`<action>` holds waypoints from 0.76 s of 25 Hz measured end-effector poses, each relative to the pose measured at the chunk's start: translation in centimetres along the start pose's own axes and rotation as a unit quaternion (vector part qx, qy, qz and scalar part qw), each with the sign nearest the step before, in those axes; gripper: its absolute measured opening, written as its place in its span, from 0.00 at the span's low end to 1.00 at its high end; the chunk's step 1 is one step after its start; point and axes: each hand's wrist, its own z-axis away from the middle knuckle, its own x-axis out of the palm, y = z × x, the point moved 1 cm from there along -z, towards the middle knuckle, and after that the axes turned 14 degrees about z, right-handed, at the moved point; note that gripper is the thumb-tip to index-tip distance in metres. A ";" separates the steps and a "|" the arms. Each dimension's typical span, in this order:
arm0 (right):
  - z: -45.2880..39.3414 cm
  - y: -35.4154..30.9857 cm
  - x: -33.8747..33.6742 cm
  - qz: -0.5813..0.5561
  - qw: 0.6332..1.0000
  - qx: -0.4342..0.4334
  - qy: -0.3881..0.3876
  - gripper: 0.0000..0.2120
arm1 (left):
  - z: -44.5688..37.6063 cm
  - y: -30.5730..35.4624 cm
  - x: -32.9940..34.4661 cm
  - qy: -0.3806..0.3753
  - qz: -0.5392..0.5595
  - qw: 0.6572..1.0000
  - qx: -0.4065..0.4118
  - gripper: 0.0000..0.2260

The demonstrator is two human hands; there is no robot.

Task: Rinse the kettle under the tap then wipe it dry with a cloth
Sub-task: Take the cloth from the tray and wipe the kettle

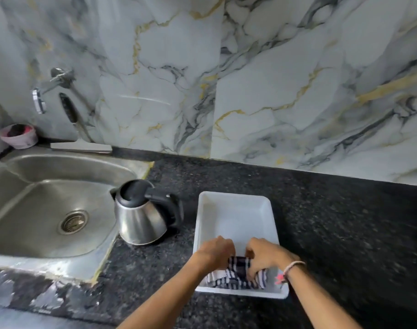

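Observation:
A steel kettle (141, 217) with a black lid and handle stands upright on the dark counter, right beside the sink (36, 233). To its right lies a white tray (236, 210). In the tray's near end sits a striped dark-and-white cloth (236, 275). My left hand (217, 251) and my right hand (264, 255) both rest on the cloth, fingers curled into it. The tap (48, 86) juts from the marble wall above the sink; no water shows.
A squeegee (79, 143) leans against the wall behind the sink. A small pink bowl (18, 136) sits at the sink's back left corner. Dark speckled counter (345, 222) stretches to the right of the tray. The counter's front edge is worn.

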 end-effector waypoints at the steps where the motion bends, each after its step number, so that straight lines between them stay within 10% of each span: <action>1: 0.7 0.0 -1.6 -0.012 1.000 -0.023 -0.009 0.23 | 1.4 0.3 -0.9 0.035 0.019 0.999 -0.001 0.14; 6: 4.5 -6.4 -11.2 -0.138 0.951 -0.270 -0.058 0.21 | 12.0 -4.0 -5.7 0.351 0.114 0.929 -0.028 0.07; 9: 2.8 -14.0 -15.5 -0.174 0.923 -0.332 0.083 0.19 | 18.4 -11.6 -5.1 0.468 0.225 0.846 -0.124 0.09; 13: -3.4 -25.0 -17.4 -0.063 0.897 -0.246 0.362 0.17 | 20.6 -18.9 -3.1 0.542 0.350 0.730 -0.225 0.08; 19: -9.7 -29.5 -14.4 0.014 0.938 -0.148 0.312 0.33 | 12.2 -17.9 -4.2 0.631 0.548 0.544 -0.079 0.06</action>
